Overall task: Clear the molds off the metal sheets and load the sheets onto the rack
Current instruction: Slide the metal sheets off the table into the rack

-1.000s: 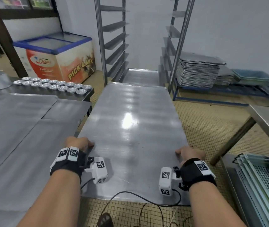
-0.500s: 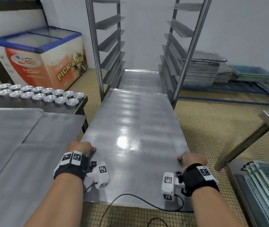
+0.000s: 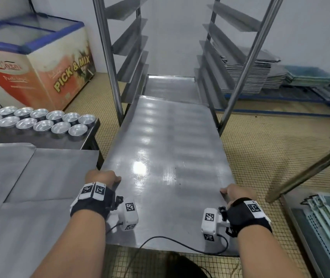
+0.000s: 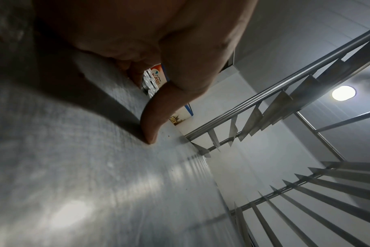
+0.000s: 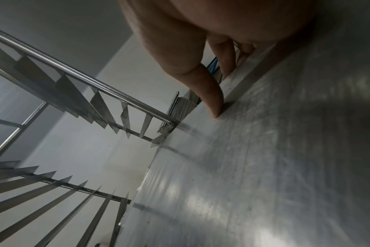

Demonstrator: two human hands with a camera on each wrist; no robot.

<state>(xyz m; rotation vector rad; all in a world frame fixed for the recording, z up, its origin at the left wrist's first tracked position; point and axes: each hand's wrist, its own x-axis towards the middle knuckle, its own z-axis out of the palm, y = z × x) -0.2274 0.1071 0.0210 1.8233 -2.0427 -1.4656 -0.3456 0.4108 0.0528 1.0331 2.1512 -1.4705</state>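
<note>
Stainless metal sheet (image 3: 166, 169) fills the centre of the head view, held level, its far edge lying between the two front posts of the rack (image 3: 180, 47) at upper centre, level with the lowest side rails. Left hand (image 3: 102, 177) clamps the sheet's left edge near the near corner, thumb pressed on the top face and fingers curled under. Right hand (image 3: 236, 194) clamps the right edge in the same way; the wrist views show each thumb flat on the metal. A second sheet (image 3: 170, 88) lies low inside the rack, beyond the held one. Molds (image 3: 39, 119) stand in two rows on a dark counter (image 3: 88, 137) at middle left; nearer, a steel counter (image 3: 29, 197) occupies lower left. A chest freezer (image 3: 33, 63) sits at upper left, and a stack of trays (image 3: 248, 73) rests on a low blue frame at upper right.
</note>
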